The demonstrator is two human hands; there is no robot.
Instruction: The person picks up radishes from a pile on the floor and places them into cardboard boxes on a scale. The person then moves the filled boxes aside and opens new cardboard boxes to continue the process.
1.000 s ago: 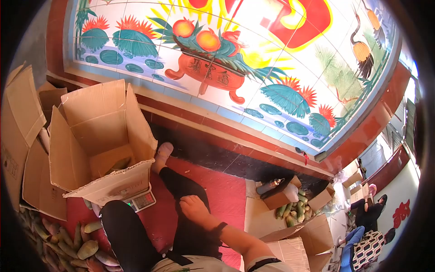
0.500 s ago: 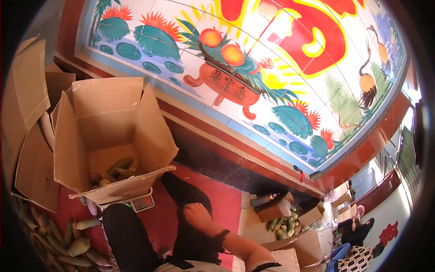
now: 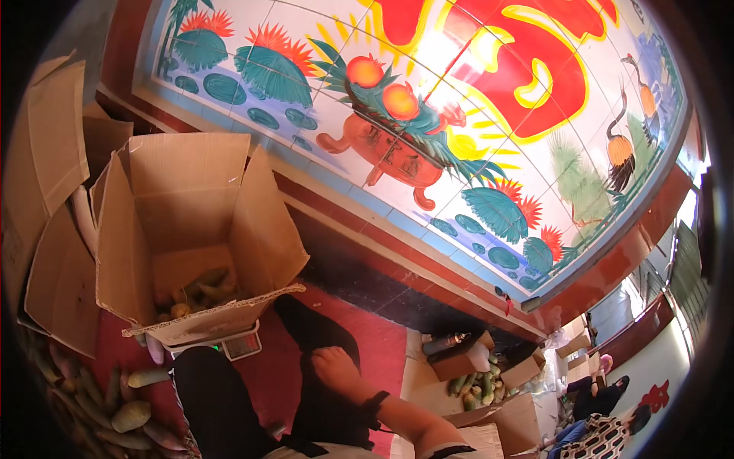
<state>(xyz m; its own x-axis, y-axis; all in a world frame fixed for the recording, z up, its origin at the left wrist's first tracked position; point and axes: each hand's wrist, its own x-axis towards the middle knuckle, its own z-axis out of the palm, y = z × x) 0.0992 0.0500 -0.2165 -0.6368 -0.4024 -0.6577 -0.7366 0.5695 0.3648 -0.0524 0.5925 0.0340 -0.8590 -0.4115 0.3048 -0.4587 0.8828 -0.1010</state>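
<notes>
My right hand [image 3: 336, 369] lies on my dark-clad right knee, its fingers loosely laid over the cloth and holding nothing. My left hand is out of sight. In front of my legs an open cardboard box [image 3: 264, 222] stands on a scale [image 3: 243, 346] with a lit green display. At the bottom of the box lie several long greenish and purplish root vegetables [image 3: 202, 291], whose exact kind I cannot make out. More of these vegetables [image 3: 131, 415] are heaped on the floor to the left of my legs.
Flattened cardboard [image 3: 61, 283] leans at the left. A tiled wall with a painted mural [image 3: 382, 145] rises ahead above the red floor covering [image 3: 375, 329]. On the right are more boxes [image 3: 516, 424], another vegetable pile [image 3: 478, 386] and people [image 3: 600, 436] sitting low.
The view has shifted slightly, so the box and mural appear a little lower and farther right. My right hand stays on the knee.
</notes>
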